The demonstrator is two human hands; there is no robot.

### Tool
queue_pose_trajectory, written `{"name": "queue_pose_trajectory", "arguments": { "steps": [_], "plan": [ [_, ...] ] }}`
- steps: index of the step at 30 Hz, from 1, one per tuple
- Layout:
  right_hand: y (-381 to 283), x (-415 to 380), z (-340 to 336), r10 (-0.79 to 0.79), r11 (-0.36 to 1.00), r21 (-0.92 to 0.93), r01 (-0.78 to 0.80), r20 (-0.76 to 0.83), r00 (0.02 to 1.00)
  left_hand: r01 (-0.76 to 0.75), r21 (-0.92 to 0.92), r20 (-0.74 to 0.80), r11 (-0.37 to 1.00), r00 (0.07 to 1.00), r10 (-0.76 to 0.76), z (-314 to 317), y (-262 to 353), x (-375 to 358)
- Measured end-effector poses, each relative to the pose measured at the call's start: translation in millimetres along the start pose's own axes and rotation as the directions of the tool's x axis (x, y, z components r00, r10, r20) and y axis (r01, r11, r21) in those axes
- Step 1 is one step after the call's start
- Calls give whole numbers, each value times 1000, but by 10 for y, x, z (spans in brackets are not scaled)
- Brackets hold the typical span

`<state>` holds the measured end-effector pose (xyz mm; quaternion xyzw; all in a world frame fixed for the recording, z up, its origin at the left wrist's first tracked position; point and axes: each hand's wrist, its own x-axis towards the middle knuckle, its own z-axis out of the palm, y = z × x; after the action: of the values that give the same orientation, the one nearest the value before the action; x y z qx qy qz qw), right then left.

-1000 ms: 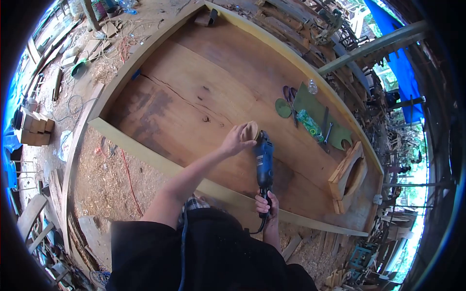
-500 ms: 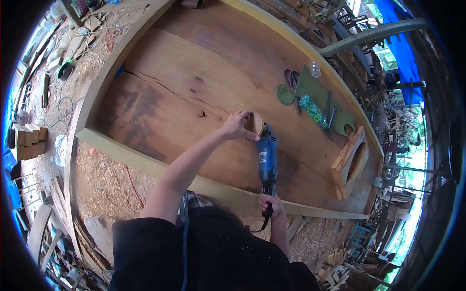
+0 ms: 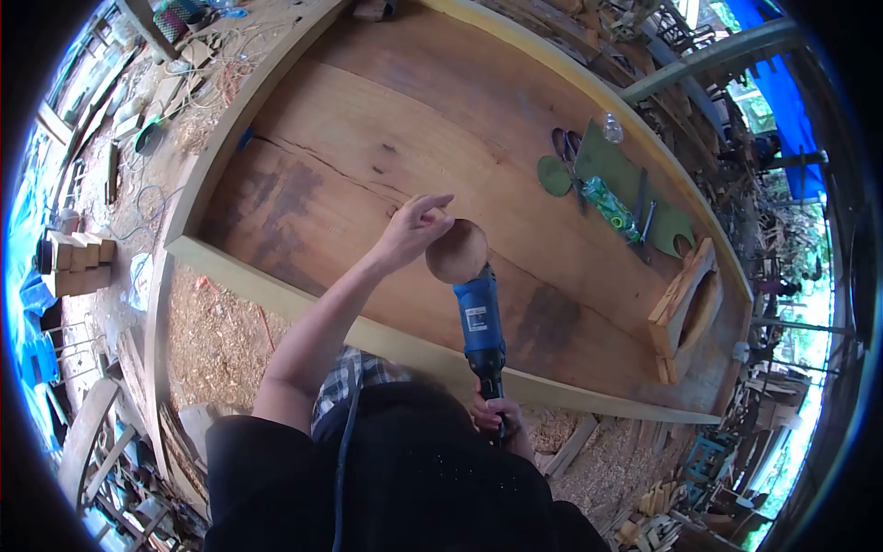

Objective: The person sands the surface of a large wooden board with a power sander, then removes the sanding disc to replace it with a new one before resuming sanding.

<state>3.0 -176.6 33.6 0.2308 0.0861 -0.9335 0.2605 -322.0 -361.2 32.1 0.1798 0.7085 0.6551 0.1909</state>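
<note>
My right hand [image 3: 497, 417] is wrapped round the black rear handle of a blue power tool [image 3: 478, 316]. A round brown disc [image 3: 458, 252] sits at the tool's head, its flat face turned up towards me. Beside the disc's upper left edge is my left hand [image 3: 418, 226], its fingers partly curled and partly stretched; whether its fingertips touch the edge is unclear. Both hands and the tool are over a large wooden panel [image 3: 368, 110] with a raised pale rim.
On the panel's right lie a green sheet [image 3: 602, 156], a green round piece [image 3: 554, 176], scissors [image 3: 567, 147], a green bottle [image 3: 610, 208] and a wrench [image 3: 648, 221]. A wooden frame [image 3: 671, 317] stands near the right end. Wood shavings [image 3: 221, 340] cover the ground.
The tool has tilted left and its disc now shows its flat face. My left hand has shifted slightly left and loosened from its grip on the disc. The view has shifted a little.
</note>
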Motion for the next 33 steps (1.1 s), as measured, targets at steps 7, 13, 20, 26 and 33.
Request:
{"name": "queue_pose_trajectory", "arguments": {
  "steps": [7,13,20,26,33],
  "plan": [
    [-10,38,-86,72,997,38,-72,2,997,357,-486,152,798,933,-325,96,-370,-417],
    [16,82,-106,76,994,83,-78,21,997,338,-475,206,812,940,-271,-10,-415,-464],
    [-10,85,-61,98,990,103,-96,-13,995,258,-296,153,919,963,-221,54,-354,-495],
    [-5,86,-54,97,990,105,-95,-19,995,302,-374,99,877,953,-286,140,-434,-470],
    [-15,87,-33,104,993,68,-101,-40,994,350,-516,31,782,920,-392,221,-403,-426]
  ]
}}
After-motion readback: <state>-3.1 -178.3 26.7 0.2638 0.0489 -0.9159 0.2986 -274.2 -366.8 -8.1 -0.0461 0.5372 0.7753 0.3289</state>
